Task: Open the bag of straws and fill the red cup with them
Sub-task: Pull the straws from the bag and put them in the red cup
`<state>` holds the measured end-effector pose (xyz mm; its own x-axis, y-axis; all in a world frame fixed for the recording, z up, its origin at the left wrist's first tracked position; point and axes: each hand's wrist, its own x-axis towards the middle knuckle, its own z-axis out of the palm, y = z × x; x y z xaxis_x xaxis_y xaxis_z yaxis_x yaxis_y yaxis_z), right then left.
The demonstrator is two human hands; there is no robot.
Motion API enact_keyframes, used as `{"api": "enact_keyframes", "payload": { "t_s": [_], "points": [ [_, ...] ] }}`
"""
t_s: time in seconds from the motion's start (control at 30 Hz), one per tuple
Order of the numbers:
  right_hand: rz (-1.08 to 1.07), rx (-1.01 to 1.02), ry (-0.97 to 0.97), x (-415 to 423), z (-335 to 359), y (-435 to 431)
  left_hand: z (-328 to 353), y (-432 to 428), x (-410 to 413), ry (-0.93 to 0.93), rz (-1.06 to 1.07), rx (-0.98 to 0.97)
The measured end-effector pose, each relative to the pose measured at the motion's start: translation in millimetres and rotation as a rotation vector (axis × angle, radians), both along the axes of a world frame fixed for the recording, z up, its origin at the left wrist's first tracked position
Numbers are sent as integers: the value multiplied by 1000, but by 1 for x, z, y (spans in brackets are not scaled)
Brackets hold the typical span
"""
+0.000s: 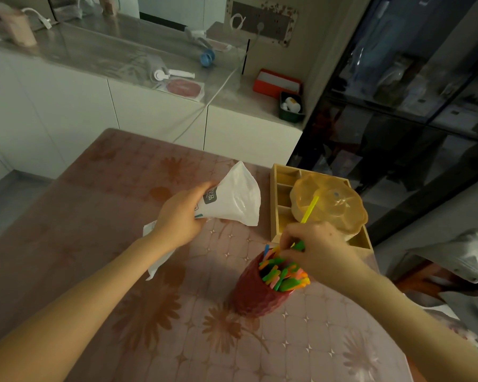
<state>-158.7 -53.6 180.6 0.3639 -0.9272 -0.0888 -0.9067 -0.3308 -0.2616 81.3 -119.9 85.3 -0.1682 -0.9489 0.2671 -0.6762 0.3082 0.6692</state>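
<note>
From the head camera, looking down at a pink floral tabletop (149,312): the red cup (255,295) stands upright near the person's right side, packed with short coloured straws (283,274) in green, orange, pink and yellow, their ends poking above the rim. The right hand (319,248) hovers right over the cup's mouth, its fingers (287,239) pinched together on a few straws, one yellow straw (309,209) sticking up past the knuckles. The left hand (181,216) is well to the left of the cup, its fingers closed around the middle of a white plastic bag (236,198), which is lifted off the tabletop with its wide end flaring away from the person; I cannot tell what is in it. Behind the cup, a wooden divided tray (280,183) sits at the tabletop's far edge, carrying a translucent amber bowl (331,202).
</note>
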Motion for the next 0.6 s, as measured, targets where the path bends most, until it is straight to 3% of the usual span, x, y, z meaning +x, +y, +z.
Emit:
{"api": "enact_keyframes", "payload": {
  "t_s": [0.07,0.17,0.23,0.37,0.43,0.5,0.6],
  "points": [
    [-1,61,76,2,-2,4,3,0,-1,-5,-10,-17],
    [0,-373,-118,-3,12,9,11,3,1,-28,-19,-76],
    [-170,-559,-415,-5,21,9,19,5,0,-69,-31,-121],
    [-528,-133,-1138,7,25,0,47,8,-4,-242,-93,-296],
    [-609,61,-1375,12,26,-5,71,6,-6,-371,-98,-403],
    [-591,98,-1422,16,28,-7,98,3,-9,-479,-111,-499],
    [-507,58,-1302,22,31,-8,138,-1,-16,-541,-144,-586]
  ]
}}
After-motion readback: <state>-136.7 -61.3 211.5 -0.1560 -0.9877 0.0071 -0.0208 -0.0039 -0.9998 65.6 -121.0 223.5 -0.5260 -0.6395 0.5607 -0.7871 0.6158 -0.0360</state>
